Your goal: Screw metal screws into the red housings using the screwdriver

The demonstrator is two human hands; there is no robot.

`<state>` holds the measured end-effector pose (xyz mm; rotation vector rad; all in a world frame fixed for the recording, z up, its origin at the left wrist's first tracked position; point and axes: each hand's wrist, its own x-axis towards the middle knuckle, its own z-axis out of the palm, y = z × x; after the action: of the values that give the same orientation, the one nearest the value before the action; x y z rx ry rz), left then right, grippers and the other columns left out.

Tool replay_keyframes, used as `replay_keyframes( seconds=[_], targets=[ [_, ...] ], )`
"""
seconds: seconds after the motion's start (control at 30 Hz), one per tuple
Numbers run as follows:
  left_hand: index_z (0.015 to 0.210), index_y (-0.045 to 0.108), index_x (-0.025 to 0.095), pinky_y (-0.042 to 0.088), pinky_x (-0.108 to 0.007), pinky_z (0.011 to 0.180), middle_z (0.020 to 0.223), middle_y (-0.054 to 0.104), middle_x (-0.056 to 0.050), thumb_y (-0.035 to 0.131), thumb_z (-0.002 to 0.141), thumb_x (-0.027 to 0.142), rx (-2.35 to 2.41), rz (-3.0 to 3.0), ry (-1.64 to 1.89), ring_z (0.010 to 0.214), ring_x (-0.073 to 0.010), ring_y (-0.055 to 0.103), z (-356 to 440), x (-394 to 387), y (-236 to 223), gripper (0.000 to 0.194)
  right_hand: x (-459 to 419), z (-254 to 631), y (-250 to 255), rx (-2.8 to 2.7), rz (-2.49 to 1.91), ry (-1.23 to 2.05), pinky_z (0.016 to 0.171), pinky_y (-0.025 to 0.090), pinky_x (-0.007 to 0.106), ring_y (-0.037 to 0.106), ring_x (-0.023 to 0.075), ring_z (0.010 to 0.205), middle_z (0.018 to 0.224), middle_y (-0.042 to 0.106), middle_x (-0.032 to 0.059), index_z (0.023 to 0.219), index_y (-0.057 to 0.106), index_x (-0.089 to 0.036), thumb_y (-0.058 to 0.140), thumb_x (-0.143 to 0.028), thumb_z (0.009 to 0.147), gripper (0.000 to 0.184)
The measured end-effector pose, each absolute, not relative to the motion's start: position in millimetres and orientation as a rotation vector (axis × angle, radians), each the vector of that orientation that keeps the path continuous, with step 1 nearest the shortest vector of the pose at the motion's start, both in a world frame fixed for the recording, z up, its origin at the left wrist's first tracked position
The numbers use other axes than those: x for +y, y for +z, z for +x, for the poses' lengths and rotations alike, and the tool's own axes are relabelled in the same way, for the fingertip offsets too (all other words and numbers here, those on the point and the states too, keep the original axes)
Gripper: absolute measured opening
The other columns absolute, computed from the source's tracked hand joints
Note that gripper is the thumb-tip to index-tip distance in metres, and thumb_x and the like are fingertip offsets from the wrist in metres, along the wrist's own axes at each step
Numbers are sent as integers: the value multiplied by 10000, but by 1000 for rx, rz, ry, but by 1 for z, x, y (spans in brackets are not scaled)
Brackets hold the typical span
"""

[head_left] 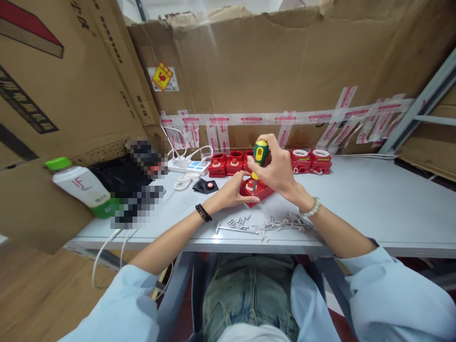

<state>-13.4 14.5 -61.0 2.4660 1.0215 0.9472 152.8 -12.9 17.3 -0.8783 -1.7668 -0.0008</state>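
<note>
My right hand (pixel 280 168) is wrapped round the green and yellow handle of a screwdriver (pixel 261 153), which stands almost upright. Its shaft points down into a red box-shaped housing (pixel 264 191) on the table, and the tip is near my left thumb. Thumb and fingers of my left hand (pixel 231 191) grip the left side of that housing. Closer to me lie several small screws (pixel 239 222), a metal rod with a crosspiece (pixel 237 230) and a heap of metal pieces with white bits (pixel 285 222).
Red housings (pixel 234 164) stand in a row at the back, more of them (pixel 319 161) to the right. Left are black square pieces (pixel 205 185), a white power strip (pixel 188 165) with cables and a white-green bottle (pixel 81 186). Cardboard (pixel 249 66) walls the table's back.
</note>
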Motion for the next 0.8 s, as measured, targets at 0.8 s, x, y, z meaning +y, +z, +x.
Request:
replay_keyframes(
  seconds=[0.8],
  targets=[
    [856, 502, 190, 512, -311, 671, 854, 586, -21, 639, 702, 188, 667, 2369, 1068, 769, -169, 533, -7, 10, -47, 207, -27, 140, -14, -2028, -591, 247, 497, 359, 226, 387, 68, 514, 649, 432, -90, 1012, 466, -215, 626, -195, 713, 340]
  ],
)
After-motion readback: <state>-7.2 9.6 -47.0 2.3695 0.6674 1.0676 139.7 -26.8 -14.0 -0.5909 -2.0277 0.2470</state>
